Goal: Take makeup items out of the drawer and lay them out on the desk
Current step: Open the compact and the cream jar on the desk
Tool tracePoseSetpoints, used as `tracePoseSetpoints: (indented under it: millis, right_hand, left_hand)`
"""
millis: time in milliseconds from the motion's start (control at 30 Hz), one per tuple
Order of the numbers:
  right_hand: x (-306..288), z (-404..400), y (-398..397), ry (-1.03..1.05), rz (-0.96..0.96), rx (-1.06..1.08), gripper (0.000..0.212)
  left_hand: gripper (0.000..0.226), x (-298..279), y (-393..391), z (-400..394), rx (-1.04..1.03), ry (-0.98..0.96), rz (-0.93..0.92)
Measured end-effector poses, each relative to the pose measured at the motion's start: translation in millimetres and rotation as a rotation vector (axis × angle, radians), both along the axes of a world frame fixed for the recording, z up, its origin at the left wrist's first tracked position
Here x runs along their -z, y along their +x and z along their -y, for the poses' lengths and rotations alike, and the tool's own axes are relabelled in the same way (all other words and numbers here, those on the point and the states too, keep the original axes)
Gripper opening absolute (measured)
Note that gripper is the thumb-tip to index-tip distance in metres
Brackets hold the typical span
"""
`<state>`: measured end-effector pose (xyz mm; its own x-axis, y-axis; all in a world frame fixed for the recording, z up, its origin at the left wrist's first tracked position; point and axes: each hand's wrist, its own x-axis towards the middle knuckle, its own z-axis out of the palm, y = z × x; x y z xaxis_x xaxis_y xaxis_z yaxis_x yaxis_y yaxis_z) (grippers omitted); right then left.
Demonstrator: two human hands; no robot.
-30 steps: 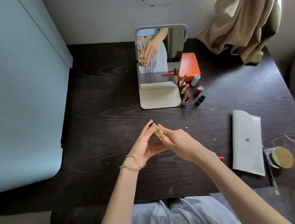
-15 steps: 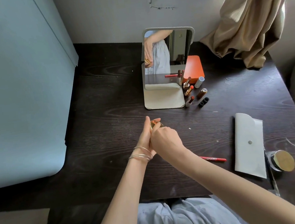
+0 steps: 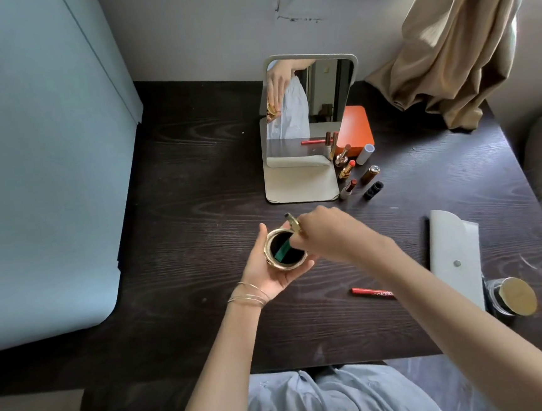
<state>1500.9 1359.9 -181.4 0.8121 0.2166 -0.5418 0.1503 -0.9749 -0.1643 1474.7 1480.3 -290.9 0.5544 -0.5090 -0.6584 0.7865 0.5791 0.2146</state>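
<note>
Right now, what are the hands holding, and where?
The left hand cups a round gold compact from underneath. The right hand pinches something at its top edge, at the clasp.

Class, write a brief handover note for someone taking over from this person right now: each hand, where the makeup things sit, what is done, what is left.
Left hand: palm up, cradling the round gold compact, which is open.
Right hand: fingers pinching at the compact's rim by its raised lid or clasp; the exact grip is hidden.
On the desk: three uncapped lipsticks and three capped tubes beside the mirror, an orange box, a red pencil, a white pouch, a gold-lidded jar.
Done: these items are laid out.
Left: set the compact down. The drawer is out of view, so remaining contents are unknown.
</note>
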Motion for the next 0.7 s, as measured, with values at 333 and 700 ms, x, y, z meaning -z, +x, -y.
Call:
tracePoseSetpoints:
  millis: [333,700]
  right_hand:
    - [12,30,16,0.377,0.027,0.256,0.031]
    - [17,33,44,0.523,-0.05,0.293,0.032]
  left_hand:
    - [0.033,2,20,-3,0.008,0.358,0.35]
    - [0.038,-1,28,-10,-0.026,0.476,0.384]
